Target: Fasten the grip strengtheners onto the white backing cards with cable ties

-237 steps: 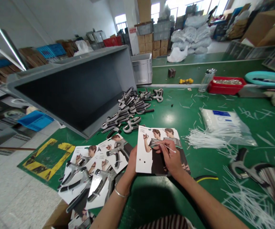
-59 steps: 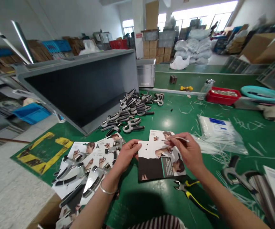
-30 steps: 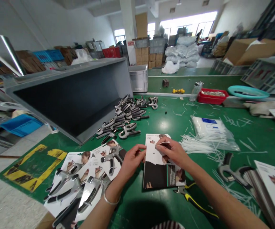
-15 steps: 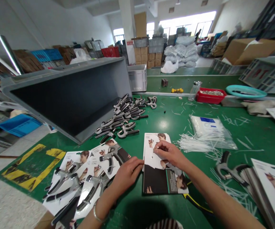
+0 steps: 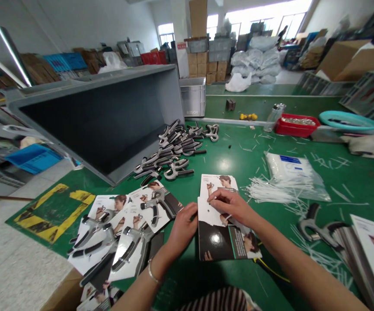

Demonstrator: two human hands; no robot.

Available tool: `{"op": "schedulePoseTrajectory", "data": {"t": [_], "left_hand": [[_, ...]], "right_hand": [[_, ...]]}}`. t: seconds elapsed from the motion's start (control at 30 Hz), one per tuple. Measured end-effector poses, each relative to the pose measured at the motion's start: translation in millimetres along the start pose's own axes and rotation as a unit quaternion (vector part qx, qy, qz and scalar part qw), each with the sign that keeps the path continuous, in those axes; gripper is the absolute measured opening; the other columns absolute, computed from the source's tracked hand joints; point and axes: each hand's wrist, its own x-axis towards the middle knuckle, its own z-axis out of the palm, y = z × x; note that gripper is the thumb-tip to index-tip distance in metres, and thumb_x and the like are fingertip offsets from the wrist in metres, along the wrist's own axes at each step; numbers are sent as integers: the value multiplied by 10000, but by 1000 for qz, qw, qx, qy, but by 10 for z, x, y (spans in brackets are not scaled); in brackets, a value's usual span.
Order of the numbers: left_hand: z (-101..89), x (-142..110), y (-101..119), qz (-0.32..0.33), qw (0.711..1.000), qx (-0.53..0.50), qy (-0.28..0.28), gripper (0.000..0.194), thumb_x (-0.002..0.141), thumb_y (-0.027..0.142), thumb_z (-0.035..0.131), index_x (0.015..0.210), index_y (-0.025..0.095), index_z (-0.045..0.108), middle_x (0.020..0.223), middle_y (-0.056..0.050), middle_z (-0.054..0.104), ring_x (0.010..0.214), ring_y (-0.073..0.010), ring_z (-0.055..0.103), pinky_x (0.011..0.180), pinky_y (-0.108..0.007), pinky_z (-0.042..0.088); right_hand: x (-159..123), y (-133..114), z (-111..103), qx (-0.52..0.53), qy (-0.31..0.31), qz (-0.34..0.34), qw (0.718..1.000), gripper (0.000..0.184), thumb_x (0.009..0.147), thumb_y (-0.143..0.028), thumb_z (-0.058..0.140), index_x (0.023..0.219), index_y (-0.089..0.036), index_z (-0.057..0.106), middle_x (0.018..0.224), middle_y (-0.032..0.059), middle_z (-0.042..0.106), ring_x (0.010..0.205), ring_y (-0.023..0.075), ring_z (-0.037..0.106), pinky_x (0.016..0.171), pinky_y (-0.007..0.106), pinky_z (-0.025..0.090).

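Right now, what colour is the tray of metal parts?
Red tray, shown best in the head view.

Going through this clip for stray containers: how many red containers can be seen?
2: a red tray of small metal parts on the far green bench, and a red crate far back on the left. More could be hidden behind the stacks.

Printed card (image 5: 217,224): coated paper, glossy black lower panel. Hand grip exercisers (image 5: 170,149): matt grey and black plastic, some bright metal. Cable ties (image 5: 264,192): smooth white nylon or similar. Bag (image 5: 290,170): thin, clear, glossy plastic. Bench mat (image 5: 225,147): smooth green, glossy under window light. Bin (image 5: 99,116): matt grey plastic. Bangle (image 5: 152,275): polished metal.
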Motion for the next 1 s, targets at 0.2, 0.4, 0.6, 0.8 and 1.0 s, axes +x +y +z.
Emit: {"op": "schedulePoseTrajectory", "data": {"t": [0.2,0.4,0.6,0.8,1.0], "left_hand": [[12,-50,-4,1,999,-48,6,239,932,222,500,961,195,736,890,-51,671,827,-182,590,780,-269,438],[16,-47,-3,-10,997,-69,-21,217,899,231,542,898,202,757,973,-66,697,918,-212,616,854,-298,464],[2,-33,-4,-69,991,-112,-3,141,873,231,588,874,179,719,884,-55,694,855,-193,628,819,-293,474],[4,-53,69,-154,922,-354,33,511,715,265,788,1176,183,585,1121,-112,704,956,-213,675,850,-314,520],[-137,-51,43,-242,881,-407,7,458,868,461,629,1211,158,630,1049,-117,727,876,-221,687,761,-308,531]], "right_hand": [[-24,46,-31,-12,-32,1,999,237,890,-431,634,985,-219,681,855,6,633,731,138,556,646,242,419],[-21,80,-11,-8,-45,10,999,248,896,-440,619,984,-213,667,822,5,616,707,140,545,604,235,419],[-26,74,-12,-52,-42,-1,998,210,910,-399,604,1003,-219,659,856,6,624,749,154,563,673,266,445],[-32,44,122,-174,-6,-125,977,226,770,-260,785,957,-242,659,1260,47,560,1211,243,496,1081,433,330],[-85,-27,203,-212,-20,-156,965,50,892,-195,653,931,-222,635,1211,61,581,1189,200,513,1064,392,369]]}}
